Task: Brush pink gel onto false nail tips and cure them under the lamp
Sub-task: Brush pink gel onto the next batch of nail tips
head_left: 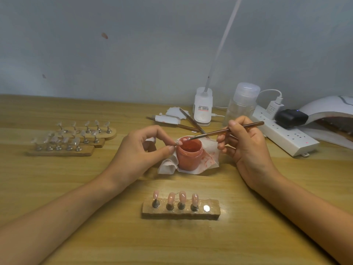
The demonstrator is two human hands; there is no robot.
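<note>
At table (191, 245) centre: open jar (189, 155) holding pink gel, standing on a pink-stained white tissue (209, 159). Right hand (248, 150) grips brush (235, 128) pen-fashion, bristle end at the jar's mouth. Left hand (139, 152) pinches small clear nail tip (176, 143) between thumb and forefinger, just beside the jar's rim and the bristles. Near the front edge: wooden holder (181, 212), four pink-coated tips (182, 197) upright on metal stands, fifth spot a bare shiny disc (206, 208). Toward the left edge: three wooden holders (76, 150) in staggered rows, clear tips on each. Along the back edge: white clip base (203, 109) of a slim lamp arm, bearing a printed label with a red mark and lines of text too small to read; clear bottle (241, 108) with frosted cap, contents not discernible; thin tools and white scraps (177, 119) beside the base. Back right corner: white power strip (286, 133), one red light lit, with white charger (274, 108) (faint print, unreadable) and black adapter (291, 116) plugged in; white curing lamp (328, 111), partly out of view.
</note>
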